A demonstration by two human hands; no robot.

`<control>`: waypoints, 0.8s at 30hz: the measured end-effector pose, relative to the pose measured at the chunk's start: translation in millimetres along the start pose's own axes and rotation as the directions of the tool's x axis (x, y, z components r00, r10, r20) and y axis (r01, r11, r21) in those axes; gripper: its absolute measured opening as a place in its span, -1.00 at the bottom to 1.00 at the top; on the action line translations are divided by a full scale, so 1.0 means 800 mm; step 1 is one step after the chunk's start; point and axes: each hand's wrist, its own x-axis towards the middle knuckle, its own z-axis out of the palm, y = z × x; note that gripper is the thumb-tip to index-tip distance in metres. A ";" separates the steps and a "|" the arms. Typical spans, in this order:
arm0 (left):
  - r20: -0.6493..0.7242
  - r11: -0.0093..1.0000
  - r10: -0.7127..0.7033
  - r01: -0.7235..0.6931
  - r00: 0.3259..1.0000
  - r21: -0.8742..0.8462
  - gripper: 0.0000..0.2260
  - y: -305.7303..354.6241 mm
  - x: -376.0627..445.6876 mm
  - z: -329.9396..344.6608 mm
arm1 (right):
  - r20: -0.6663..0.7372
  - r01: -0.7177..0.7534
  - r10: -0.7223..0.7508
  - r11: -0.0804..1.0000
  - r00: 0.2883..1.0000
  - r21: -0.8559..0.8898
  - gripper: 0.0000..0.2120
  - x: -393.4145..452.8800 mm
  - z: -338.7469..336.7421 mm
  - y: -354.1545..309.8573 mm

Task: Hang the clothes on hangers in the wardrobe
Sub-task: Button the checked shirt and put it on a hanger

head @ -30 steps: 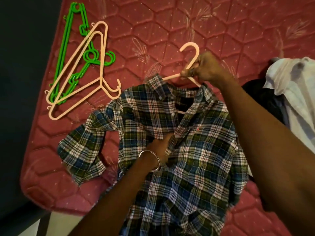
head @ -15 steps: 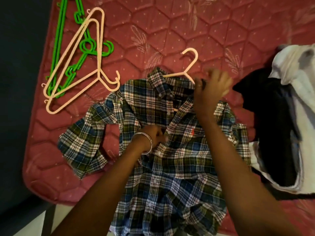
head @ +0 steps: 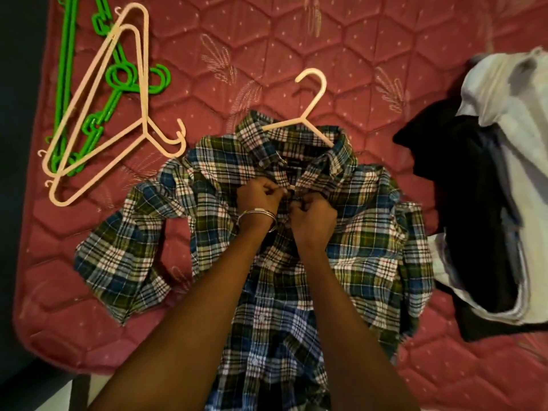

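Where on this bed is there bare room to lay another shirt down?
The widest bare stretch of mattress lies above the plaid shirt, between the spare hangers on the left and the clothes pile on the right. A smaller patch sits below the shirt's left sleeve. The left and right edges are crowded.

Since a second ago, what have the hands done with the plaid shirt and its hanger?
The right hand let go of the cream hanger and came down to the plaid shirt front. Both hands now pinch the placket below the collar, the left hand slightly higher than before. The hanger stays inside the collar; the spare hangers and clothes pile lie unchanged.
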 end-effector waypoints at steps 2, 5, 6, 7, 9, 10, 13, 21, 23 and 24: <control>0.002 0.999 -0.032 0.032 0.999 -0.014 -0.84 0.005 -0.001 0.003 | -0.050 0.039 -0.034 0.995 0.998 0.094 -0.77 -0.007 -0.009 0.007; -0.012 0.998 -0.059 0.059 0.998 0.005 -0.84 0.008 -0.005 0.009 | -0.090 0.053 -0.040 0.988 0.995 0.143 -0.76 -0.014 -0.025 0.010; -0.022 0.998 -0.063 0.063 0.998 0.017 -0.84 0.009 -0.006 0.011 | -0.081 0.036 -0.022 0.984 0.996 0.174 -0.76 -0.013 -0.028 0.011; -0.028 0.997 -0.066 0.066 0.997 0.031 -0.85 0.009 -0.007 0.013 | -0.063 0.025 -0.012 0.978 0.998 0.209 -0.76 -0.013 -0.030 0.011; -0.017 0.996 -0.076 0.077 0.997 0.044 -0.86 0.008 -0.008 0.015 | -0.029 0.068 -0.063 0.963 0.998 0.260 -0.72 -0.012 -0.027 0.010; 0.003 0.996 -0.079 0.079 0.997 0.038 -0.86 0.007 -0.007 0.014 | -0.022 0.110 -0.108 0.963 0.994 0.246 -0.66 -0.011 -0.024 0.009; 0.045 0.998 -0.035 0.037 0.998 -0.046 -0.88 -0.005 -0.005 0.005 | 0.035 0.139 -0.140 0.989 0.990 0.041 -0.47 -0.004 -0.013 0.004; -0.032 0.973 -0.062 0.054 0.998 -0.225 -0.92 -0.015 -0.006 -0.020 | 0.041 0.080 -0.070 0.940 0.997 -0.331 -0.49 -0.004 0.001 -0.020; -0.031 0.975 -0.056 0.048 0.998 -0.218 -0.90 -0.010 -0.005 -0.018 | -0.009 0.073 -0.077 0.973 0.997 -0.218 -0.63 -0.001 0.001 -0.013; -0.011 0.976 -0.050 0.047 0.999 -0.212 -0.90 -0.009 -0.005 -0.016 | -0.040 0.062 -0.067 0.991 0.997 -0.122 -0.70 0.000 0.000 -0.009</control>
